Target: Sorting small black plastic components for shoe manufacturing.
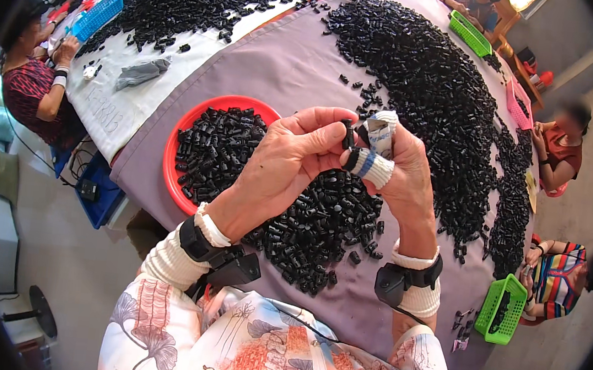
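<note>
Head view: on the smooth mauve tablecloth (pixel 293 70), a heap of glossy black plastic parts (pixel 317 230) could swallow anything the left hand (pixel 277 160) drops, should its pinch slip. The right hand (pixel 410 166), in ribbed white knit finger wraps (pixel 379 171), curls close, grip unclear; between them, left fingers clasp a small black cylinder (pixel 348 136).
</note>
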Demonstrator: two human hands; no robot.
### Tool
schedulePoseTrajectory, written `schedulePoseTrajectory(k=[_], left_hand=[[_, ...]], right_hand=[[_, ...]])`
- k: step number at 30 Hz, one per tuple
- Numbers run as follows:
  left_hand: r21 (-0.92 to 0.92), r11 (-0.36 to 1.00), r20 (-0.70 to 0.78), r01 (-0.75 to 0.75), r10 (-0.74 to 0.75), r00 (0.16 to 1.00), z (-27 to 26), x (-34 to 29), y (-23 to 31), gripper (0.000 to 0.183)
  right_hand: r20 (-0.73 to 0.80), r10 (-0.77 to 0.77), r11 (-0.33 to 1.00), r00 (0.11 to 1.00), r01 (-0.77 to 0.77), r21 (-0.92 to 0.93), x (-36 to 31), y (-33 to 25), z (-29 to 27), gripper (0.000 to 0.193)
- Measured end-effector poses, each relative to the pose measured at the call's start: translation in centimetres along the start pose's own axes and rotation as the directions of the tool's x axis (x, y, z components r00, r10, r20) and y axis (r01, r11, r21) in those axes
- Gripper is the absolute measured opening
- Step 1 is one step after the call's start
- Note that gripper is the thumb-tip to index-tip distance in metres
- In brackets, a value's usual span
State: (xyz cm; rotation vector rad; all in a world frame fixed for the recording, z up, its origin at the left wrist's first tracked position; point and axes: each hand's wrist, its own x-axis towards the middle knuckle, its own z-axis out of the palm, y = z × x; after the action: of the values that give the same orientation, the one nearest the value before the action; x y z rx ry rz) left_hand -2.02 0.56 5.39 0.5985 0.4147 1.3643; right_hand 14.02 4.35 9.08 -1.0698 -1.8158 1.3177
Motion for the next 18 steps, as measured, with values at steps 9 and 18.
schedulePoseTrajectory(k=[9,18], left_hand=[[0.037,0.999,-0.06,0.033,-0.03,0.998,0.4,0.3,-0.6,0.022],[0.042,0.996,-0.077,0.076,-0.072,0.994,0.3,0.3,-1.1,0.021]], right_hand=[[0.144,-0.024,0.999,0.989,0.027,-0.021,0.3,1.5,-0.8,0.031],[0.171,0.028,0.999,0.985,-0.035,0.037,0.1,1.8,-1.1,0.029]])
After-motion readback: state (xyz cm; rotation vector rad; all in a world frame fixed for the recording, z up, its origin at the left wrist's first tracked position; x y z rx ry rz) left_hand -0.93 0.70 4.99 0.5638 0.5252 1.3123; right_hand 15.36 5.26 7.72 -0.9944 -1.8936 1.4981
